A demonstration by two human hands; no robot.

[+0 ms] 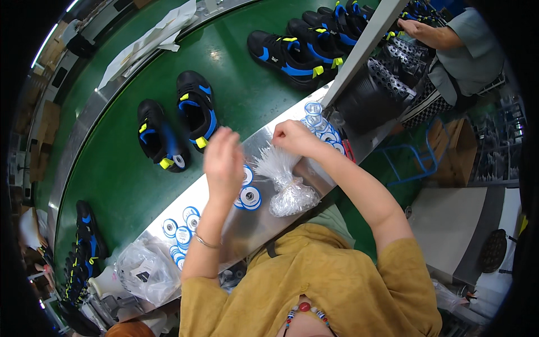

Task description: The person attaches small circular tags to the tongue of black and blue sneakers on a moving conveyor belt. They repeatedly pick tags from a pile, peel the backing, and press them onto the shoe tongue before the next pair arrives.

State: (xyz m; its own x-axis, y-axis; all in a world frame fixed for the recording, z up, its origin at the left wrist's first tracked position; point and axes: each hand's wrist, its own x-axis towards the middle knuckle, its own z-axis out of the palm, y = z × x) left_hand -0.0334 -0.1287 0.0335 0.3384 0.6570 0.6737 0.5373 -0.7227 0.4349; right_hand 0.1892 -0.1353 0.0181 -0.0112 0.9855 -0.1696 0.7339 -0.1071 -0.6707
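Observation:
My left hand (223,164), smeared by motion, is over the metal ledge (269,231) near a pair of black shoes with blue and yellow trim; its fingers cannot be made out. My right hand (293,138) is closed in a pinch just above a bundle of thin clear plastic tag fasteners (282,168); whatever the fingertips hold is too small to name. On the green belt stand the left shoe (150,128) and the right shoe (195,102). A round tag (179,161) shows at the left shoe's heel. Round blue-and-white tags (250,197) lie beside my left wrist.
More round tags (183,235) lie to the left, beside a clear plastic bag (149,274). Another tag pile (325,132) sits right of my right hand, by a grey post (365,50). Several shoes (289,56) stand farther up the belt. A co-worker's arm (432,35) reaches in at far right.

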